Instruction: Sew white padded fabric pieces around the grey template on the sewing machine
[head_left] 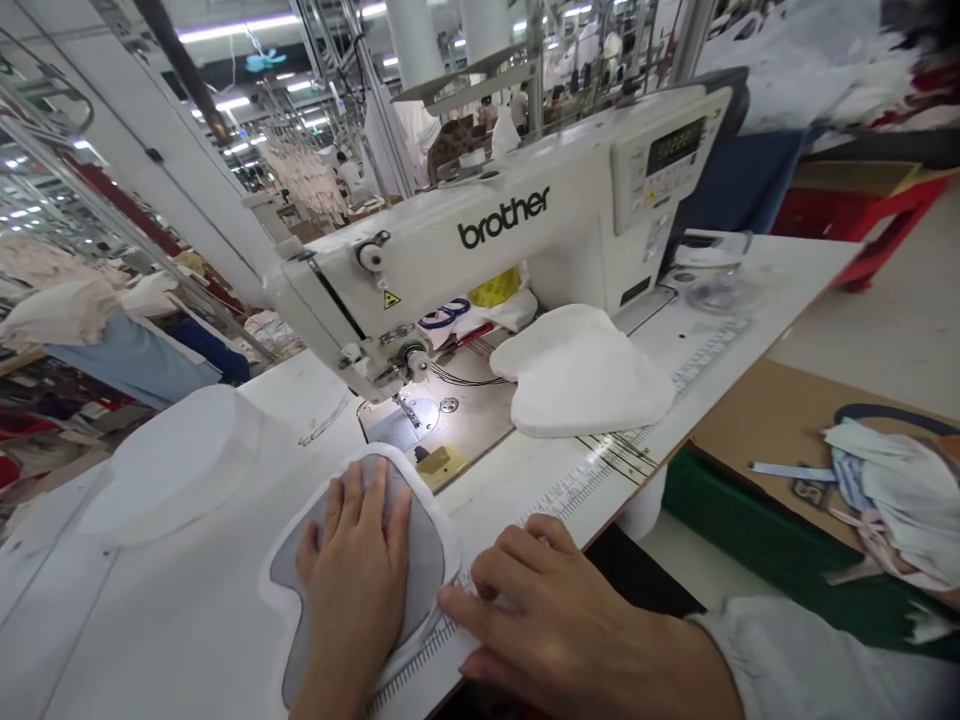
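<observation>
My left hand lies flat with fingers stretched out on a grey template that rests on a white fabric piece on the sewing table. My right hand sits at the right edge of that piece near the table's front edge, fingers curled and pinching at the fabric's rim. The needle and presser foot of the white Brother sewing machine stand just beyond the piece, lit by a small lamp.
A stack of white cut pieces lies right of the needle plate, another stack to the left. A ruler strip runs along the table edge. A cardboard surface with cloth scraps stands at the right.
</observation>
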